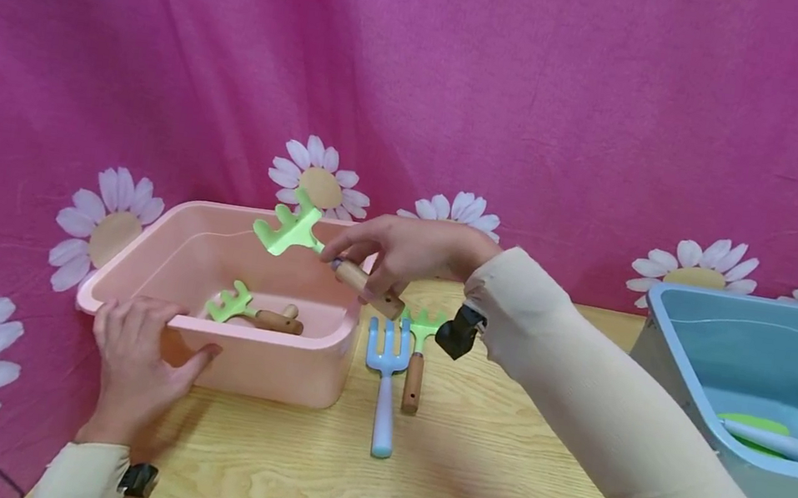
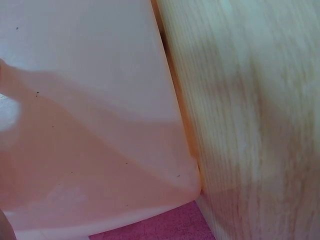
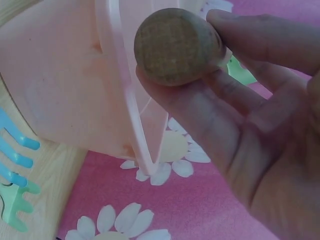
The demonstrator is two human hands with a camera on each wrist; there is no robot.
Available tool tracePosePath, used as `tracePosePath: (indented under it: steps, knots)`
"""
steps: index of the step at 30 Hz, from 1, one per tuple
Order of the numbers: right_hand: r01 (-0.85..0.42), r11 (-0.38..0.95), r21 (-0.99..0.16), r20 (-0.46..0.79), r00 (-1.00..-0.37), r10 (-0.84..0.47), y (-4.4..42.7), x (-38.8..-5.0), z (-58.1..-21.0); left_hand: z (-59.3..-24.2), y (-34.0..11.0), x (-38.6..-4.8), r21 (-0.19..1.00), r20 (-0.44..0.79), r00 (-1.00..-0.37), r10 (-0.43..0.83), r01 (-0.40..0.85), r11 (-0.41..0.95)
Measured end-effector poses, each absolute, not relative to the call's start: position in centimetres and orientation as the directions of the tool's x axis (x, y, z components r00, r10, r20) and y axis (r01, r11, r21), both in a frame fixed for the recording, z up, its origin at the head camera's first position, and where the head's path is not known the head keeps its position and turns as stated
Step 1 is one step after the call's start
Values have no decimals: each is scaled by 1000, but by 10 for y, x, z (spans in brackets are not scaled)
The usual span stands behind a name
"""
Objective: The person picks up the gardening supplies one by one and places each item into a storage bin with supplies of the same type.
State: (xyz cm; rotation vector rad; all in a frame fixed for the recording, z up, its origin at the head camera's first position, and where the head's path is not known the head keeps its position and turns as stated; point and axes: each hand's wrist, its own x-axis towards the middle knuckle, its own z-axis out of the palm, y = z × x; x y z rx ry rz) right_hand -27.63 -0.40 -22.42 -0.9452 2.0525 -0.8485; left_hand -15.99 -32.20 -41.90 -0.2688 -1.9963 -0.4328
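Observation:
My right hand (image 1: 418,247) grips the wooden handle of a small light-green hand rake (image 1: 291,228), raised over the right part of a pink tub (image 1: 334,367). Its tines point left, and the handle's round end (image 3: 172,47) faces the right wrist camera. At the tub's front left, my left hand (image 1: 138,358) holds the rim, fingers over it and thumb outside. Inside the tub lies another green rake (image 1: 233,303) with a wooden handle, and the tip of a second wooden handle (image 1: 291,311) shows behind it. The left wrist view shows mostly the tub's wall (image 2: 100,125).
Right of the pink tub, a blue hand fork (image 1: 385,415) and a green rake (image 1: 413,381) lie side by side on the wooden table (image 1: 492,463). A blue tub (image 1: 675,336) at far right contains a green tool with a pale handle (image 1: 790,443). Behind hangs a magenta flowered cloth (image 1: 541,91).

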Motion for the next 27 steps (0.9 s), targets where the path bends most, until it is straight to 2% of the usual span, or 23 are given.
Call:
tracePosePath:
  steps: [9,19,27]
  knots:
    - [-318,536,-782,-376,-446,-813,-15,-280,-226,-420,-322,-161,177,900,-435,3,372,911]
    - [-362,518,-775,-379,-391,-839,-42,-287,-223,-416,-322,-160,174,901,-433,9,380,908]
    - [-322,499,-805,-355,-412,-839,-58,-292,-230,-417,-321,-160,187,896,-444,2,382,905]
